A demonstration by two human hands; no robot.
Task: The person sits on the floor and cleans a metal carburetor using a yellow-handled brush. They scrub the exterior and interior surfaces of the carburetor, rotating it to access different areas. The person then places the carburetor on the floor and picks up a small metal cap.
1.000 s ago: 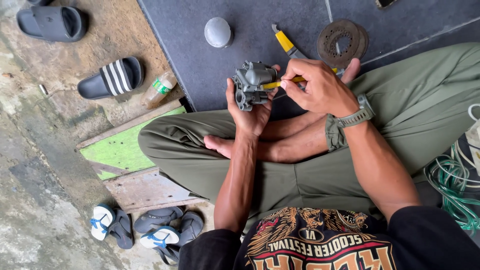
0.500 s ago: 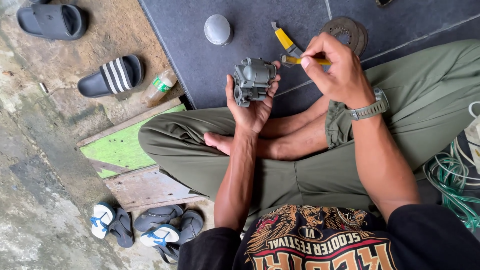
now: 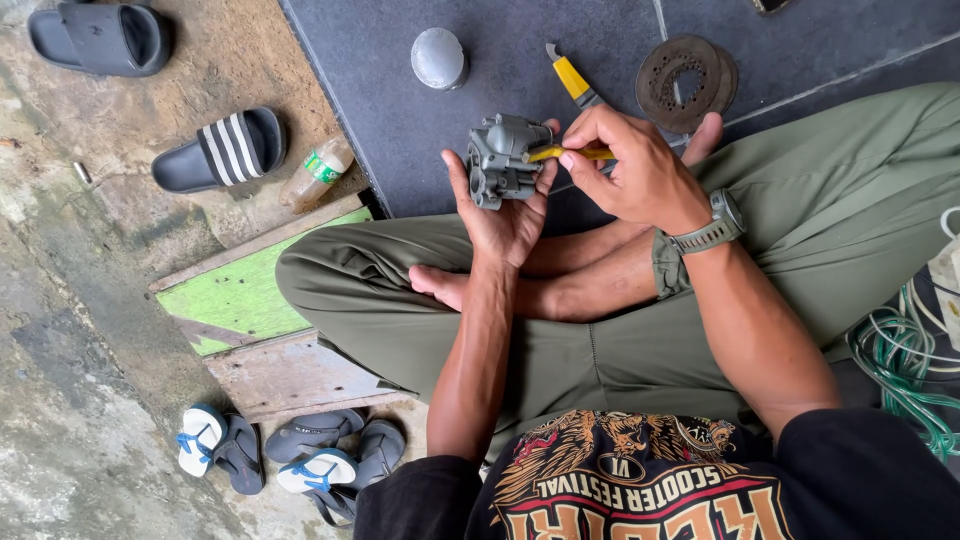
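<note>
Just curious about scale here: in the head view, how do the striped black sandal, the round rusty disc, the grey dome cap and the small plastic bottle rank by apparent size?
1. striped black sandal
2. round rusty disc
3. small plastic bottle
4. grey dome cap
Bottle and cap look close; that order is unsure.
</note>
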